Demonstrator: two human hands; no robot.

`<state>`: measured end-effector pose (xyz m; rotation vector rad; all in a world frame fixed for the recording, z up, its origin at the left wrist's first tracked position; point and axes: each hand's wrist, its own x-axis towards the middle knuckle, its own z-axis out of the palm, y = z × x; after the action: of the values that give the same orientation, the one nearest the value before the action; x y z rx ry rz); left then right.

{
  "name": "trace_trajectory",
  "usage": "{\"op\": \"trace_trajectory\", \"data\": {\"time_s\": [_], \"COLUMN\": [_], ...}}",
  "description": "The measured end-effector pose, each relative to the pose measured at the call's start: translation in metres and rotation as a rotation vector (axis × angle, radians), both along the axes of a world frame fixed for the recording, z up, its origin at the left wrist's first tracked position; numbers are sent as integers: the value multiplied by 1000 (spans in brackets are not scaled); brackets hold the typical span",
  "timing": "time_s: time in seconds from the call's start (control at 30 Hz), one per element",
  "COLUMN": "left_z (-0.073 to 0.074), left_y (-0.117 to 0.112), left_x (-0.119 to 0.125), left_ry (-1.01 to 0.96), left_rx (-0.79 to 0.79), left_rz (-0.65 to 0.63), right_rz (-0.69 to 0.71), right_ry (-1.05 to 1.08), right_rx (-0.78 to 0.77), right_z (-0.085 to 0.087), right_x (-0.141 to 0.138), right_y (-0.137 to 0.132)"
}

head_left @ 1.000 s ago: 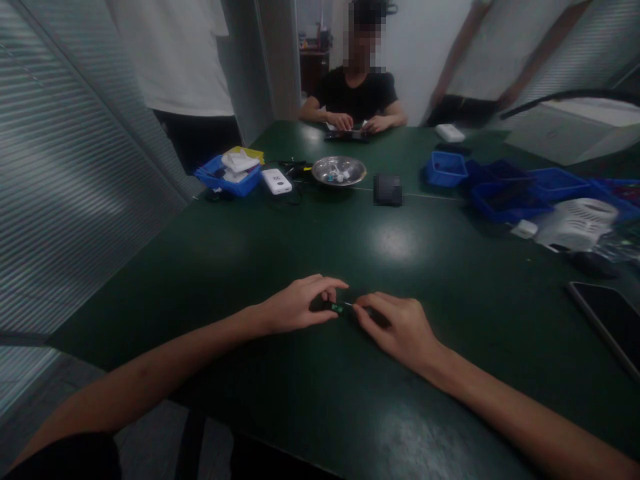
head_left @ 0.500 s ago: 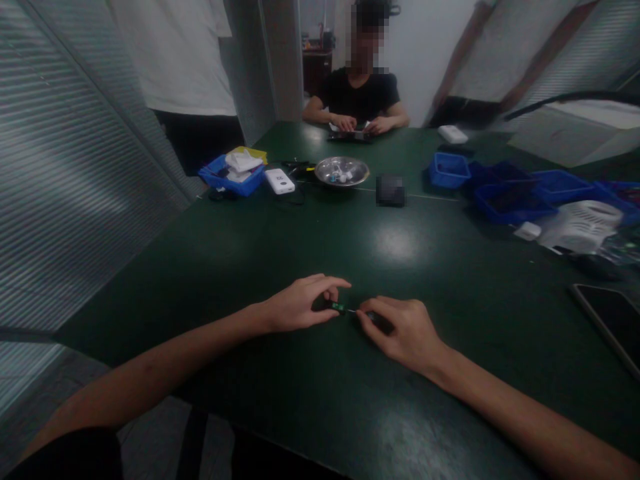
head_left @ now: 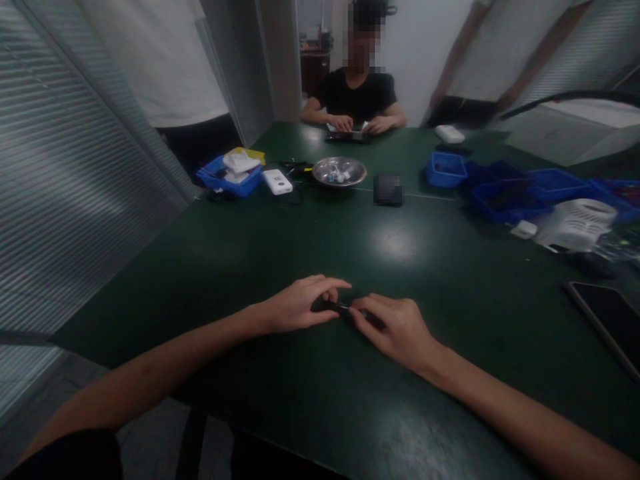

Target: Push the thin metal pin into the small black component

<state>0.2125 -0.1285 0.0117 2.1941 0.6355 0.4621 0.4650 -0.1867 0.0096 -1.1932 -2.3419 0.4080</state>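
Observation:
My left hand (head_left: 299, 303) rests on the dark green table (head_left: 320, 260) with thumb and fingers pinched round a small dark part (head_left: 334, 307). My right hand (head_left: 395, 328) lies just to its right, fingers curled and pinched on a thin dark tool (head_left: 369, 316) whose tip meets the small part. The two hands' fingertips nearly touch. The part is mostly hidden between the fingers, so I cannot make out what it is.
Further back stand a metal bowl (head_left: 339, 171), a white device (head_left: 277, 181), a blue tray (head_left: 229, 176) with white items, and several blue bins (head_left: 500, 193). A phone (head_left: 607, 321) lies at the right. A seated person (head_left: 358, 93) works opposite; others stand nearby.
My right hand has slid a little left, closing the gap to my left hand; the small green bit seen between them is now covered by the fingertips.

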Motion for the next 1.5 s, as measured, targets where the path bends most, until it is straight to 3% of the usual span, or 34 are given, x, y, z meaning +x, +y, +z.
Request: {"op": "trace_trajectory", "data": {"time_s": [0.2,0.43,0.63,0.7,0.9,1.2,1.33,1.5], "left_z": [2,4,9,8,2,5,2,-2], "left_y": [-2,-1,-5,-2,30,97,110,114], "left_x": [1,-1,2,1,-28,-131,-174,-200], "left_ry": [13,20,52,74,131,424,505,531], "left_rx": [20,126,290,323,382,432,418,435], "left_rz": [-18,53,-148,-158,22,472,640,800], "right_rz": [-105,-192,-179,-185,-169,-142,-134,-130], "right_ry": [16,216,231,227,217,225,217,196], "right_rx": [-30,-16,-9,-10,-29,-63,-59,-61], "right_z": [-2,9,9,8,5,6,5,4], "right_x": [2,3,3,4,8,14,15,16], "right_y": [1,0,0,0,-1,-5,-6,-7]}}
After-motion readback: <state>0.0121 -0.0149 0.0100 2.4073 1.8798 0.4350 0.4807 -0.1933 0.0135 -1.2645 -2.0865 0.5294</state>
